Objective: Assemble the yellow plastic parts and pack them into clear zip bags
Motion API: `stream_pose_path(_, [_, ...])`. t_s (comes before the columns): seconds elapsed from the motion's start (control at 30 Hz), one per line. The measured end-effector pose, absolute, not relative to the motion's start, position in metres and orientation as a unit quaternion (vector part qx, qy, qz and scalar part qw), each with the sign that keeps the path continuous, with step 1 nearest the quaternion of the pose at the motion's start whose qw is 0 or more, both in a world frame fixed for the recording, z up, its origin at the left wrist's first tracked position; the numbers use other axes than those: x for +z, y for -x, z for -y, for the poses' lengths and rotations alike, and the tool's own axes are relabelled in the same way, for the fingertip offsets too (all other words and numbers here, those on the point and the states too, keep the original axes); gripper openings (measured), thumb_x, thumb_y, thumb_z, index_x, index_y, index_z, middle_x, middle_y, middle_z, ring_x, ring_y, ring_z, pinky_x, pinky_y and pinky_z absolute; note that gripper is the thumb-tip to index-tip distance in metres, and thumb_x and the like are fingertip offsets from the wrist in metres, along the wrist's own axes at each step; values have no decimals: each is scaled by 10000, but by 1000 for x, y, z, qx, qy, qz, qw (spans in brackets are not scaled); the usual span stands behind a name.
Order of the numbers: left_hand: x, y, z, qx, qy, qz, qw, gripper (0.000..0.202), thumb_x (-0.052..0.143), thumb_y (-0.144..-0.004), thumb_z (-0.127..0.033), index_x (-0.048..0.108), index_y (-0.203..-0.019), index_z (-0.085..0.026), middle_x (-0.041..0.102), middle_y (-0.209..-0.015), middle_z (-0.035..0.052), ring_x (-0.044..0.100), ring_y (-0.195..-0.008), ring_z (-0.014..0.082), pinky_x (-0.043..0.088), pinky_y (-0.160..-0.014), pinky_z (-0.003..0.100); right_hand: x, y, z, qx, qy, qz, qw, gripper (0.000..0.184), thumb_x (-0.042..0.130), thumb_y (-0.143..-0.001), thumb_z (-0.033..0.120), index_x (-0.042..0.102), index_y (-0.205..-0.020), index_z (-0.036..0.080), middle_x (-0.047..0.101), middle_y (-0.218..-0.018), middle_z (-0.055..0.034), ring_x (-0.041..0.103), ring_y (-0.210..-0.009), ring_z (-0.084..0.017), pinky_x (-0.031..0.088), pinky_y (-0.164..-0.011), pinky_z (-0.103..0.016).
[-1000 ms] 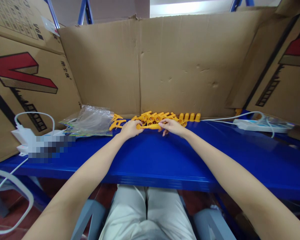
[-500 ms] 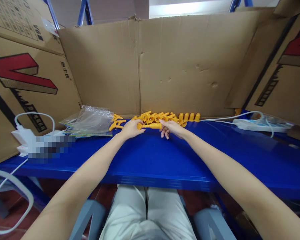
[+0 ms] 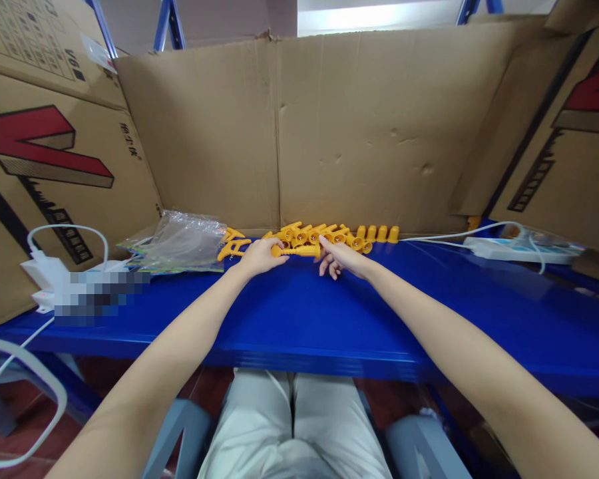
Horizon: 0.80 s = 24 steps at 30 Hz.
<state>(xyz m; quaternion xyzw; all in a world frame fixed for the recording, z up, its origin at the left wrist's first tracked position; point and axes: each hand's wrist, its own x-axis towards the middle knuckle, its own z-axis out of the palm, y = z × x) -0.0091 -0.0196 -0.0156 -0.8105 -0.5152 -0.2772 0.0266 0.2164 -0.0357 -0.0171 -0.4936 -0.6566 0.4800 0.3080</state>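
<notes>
A yellow ridged plastic stick [image 3: 299,251] lies level between my two hands, just above the blue table. My left hand [image 3: 262,257] is closed around its left end, with a round yellow part showing by the thumb. At the flared right end, the thumb and forefinger of my right hand [image 3: 343,256] press against it while the other fingers curl loosely below. Right behind the stick is a pile of yellow cup-ended pieces [image 3: 313,236]. Yellow forked pieces [image 3: 233,247] rest just left of my left hand.
Several yellow caps [image 3: 382,233] stand in a row right of the pile. Clear plastic bags [image 3: 184,239] lie at the left. White power strips [image 3: 519,251] with cables sit at the right and left. Cardboard [image 3: 369,133] walls in the blue table [image 3: 299,326] at the back and sides.
Both hands keep hold of the stick in nearly the same place. The fingers of my right hand have shifted very slightly at its right end.
</notes>
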Motion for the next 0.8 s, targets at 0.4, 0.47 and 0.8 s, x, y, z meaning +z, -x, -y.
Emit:
stream_pose_path(0.4, [-13,10,22,-281,806,521,-17,294,631,-681,-435,614,-855,-199,574,-549,-34,523,-529,130,336,-541,229,-23,-220,32,456,446,681,360,528,606,-811,238,398,-1293,183,593,-1160,-138,652,-629,-96,504,-511,-176])
stream_pose_path(0.47, [-13,9,23,-282,804,522,-20,301,635,-677,-437,616,-857,-198,577,-548,-32,526,-530,132,342,-545,231,-24,-220,31,448,440,686,367,497,605,-809,220,427,-1271,175,605,-1134,-131,649,-622,-92,504,-508,-175])
stream_pose_path(0.8, [-13,9,24,-295,804,516,-15,311,640,-674,-435,618,-859,-187,599,-616,-9,547,-596,150,344,-561,237,-22,-219,29,443,453,671,385,347,586,-832,276,551,-1141,121,673,-970,-123,623,-550,-88,485,-470,-175])
